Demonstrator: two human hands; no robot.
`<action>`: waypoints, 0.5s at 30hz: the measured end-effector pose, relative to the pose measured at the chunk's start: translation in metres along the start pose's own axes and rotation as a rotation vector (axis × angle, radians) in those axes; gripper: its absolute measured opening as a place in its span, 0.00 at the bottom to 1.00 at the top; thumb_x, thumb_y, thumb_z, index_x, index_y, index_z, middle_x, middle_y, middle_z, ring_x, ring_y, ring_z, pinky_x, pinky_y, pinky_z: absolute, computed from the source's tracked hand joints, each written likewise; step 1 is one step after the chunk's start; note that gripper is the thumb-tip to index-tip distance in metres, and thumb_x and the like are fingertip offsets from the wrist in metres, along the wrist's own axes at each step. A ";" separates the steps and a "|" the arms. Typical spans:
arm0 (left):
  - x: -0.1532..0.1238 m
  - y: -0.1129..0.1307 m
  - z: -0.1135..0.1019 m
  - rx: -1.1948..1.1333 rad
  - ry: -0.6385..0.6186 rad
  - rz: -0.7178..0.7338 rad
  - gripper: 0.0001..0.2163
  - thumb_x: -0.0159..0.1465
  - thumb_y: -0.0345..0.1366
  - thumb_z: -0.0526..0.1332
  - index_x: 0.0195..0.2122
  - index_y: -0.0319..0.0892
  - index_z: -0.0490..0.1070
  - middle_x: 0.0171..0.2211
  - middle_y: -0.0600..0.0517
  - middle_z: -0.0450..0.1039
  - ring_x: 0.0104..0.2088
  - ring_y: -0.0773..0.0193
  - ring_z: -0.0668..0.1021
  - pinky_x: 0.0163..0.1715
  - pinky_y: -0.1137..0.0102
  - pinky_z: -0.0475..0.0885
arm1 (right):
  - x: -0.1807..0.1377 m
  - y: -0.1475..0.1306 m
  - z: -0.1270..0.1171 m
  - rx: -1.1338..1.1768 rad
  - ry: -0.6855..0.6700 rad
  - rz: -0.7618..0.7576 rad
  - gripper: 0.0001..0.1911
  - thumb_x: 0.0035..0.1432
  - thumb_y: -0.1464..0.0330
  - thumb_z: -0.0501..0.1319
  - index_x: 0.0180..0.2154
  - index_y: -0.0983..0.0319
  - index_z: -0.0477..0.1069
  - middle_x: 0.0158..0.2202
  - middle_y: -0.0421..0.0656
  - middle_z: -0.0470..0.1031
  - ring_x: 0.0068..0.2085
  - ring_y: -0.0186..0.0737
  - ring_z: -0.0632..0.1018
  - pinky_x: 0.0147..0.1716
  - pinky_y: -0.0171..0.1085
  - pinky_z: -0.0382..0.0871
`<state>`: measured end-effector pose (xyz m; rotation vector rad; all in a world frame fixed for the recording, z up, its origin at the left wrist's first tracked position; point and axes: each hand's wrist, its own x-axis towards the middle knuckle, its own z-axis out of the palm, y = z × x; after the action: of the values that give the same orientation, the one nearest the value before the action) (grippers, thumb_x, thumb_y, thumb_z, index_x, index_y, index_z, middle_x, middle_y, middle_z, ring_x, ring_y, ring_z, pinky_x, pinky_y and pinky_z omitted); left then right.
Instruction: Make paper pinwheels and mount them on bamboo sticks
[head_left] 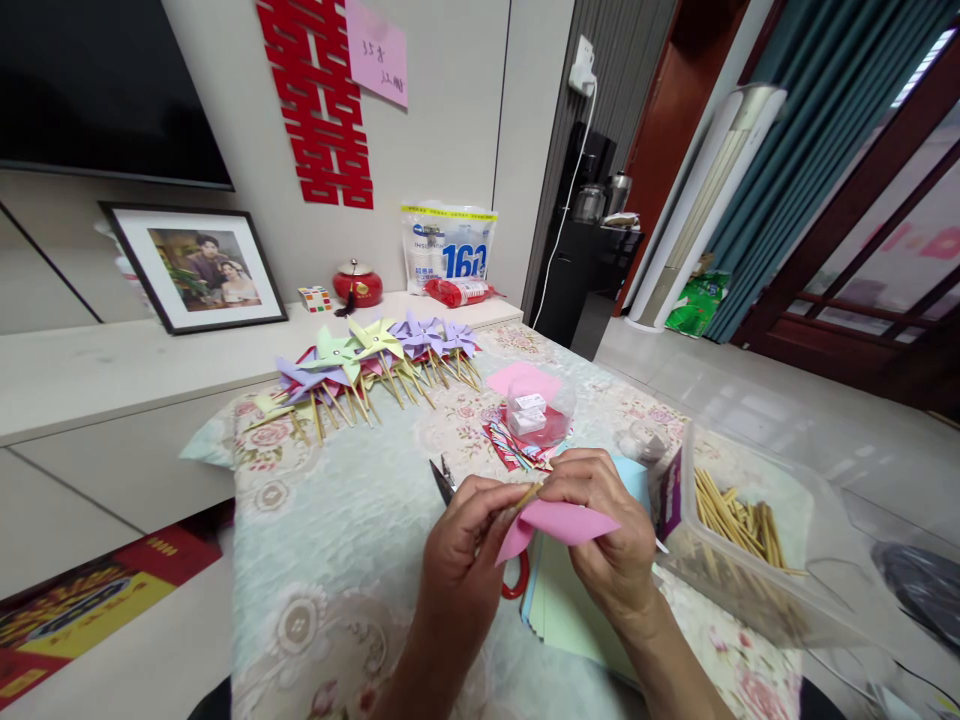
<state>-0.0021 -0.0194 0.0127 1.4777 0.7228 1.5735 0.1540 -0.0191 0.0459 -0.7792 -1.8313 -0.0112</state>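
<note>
The landmark is the paper stack (574,610). The pink paper (566,520) is located above its far part, between both hands. The left hand (466,550) pinches the pink paper and a thin stick (529,495) between thumb and fingers. The right hand (611,530) grips the paper's other side; its exact finger contact is hidden.

Status: several pinwheels (376,340) on sticks lie beyond and left of the stack, apparently complete. The pink unit is curled but judged unfinished; fastening to the stick cannot be confirmed. Loose sheets in the stack appear unused.

Containers: the clear bin (814,612), right of the stack, holds many loose sticks (739,520). The round clear container (561,402), beyond the stack, appears to hold small white boxes (528,421).
</note>
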 end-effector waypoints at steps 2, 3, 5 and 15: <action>0.000 -0.002 0.000 -0.012 -0.001 -0.002 0.10 0.63 0.30 0.63 0.44 0.46 0.80 0.36 0.49 0.75 0.39 0.60 0.77 0.40 0.69 0.70 | -0.001 0.000 0.000 0.005 0.000 0.001 0.12 0.60 0.80 0.57 0.39 0.61 0.74 0.34 0.45 0.75 0.41 0.45 0.74 0.41 0.47 0.69; 0.000 -0.003 0.000 -0.021 0.002 -0.007 0.10 0.63 0.30 0.63 0.44 0.46 0.80 0.37 0.49 0.75 0.39 0.60 0.77 0.40 0.69 0.70 | -0.001 0.000 0.000 0.009 -0.001 0.001 0.12 0.59 0.80 0.57 0.39 0.61 0.74 0.34 0.45 0.75 0.42 0.45 0.74 0.41 0.47 0.69; -0.001 -0.005 0.000 -0.049 0.019 -0.025 0.10 0.63 0.31 0.64 0.44 0.46 0.81 0.37 0.48 0.75 0.40 0.59 0.77 0.40 0.69 0.70 | -0.002 0.000 0.000 0.017 0.000 0.004 0.11 0.59 0.80 0.58 0.40 0.61 0.74 0.35 0.45 0.75 0.42 0.46 0.74 0.41 0.47 0.69; 0.000 -0.006 0.000 -0.126 0.070 -0.216 0.08 0.64 0.35 0.64 0.42 0.46 0.81 0.36 0.51 0.74 0.37 0.65 0.75 0.37 0.73 0.68 | -0.001 0.001 0.002 0.101 -0.055 0.004 0.11 0.59 0.81 0.57 0.39 0.61 0.74 0.34 0.45 0.73 0.40 0.45 0.73 0.41 0.47 0.68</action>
<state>-0.0011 -0.0164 0.0071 1.2160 0.7814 1.4831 0.1533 -0.0178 0.0440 -0.7186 -1.8666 0.1058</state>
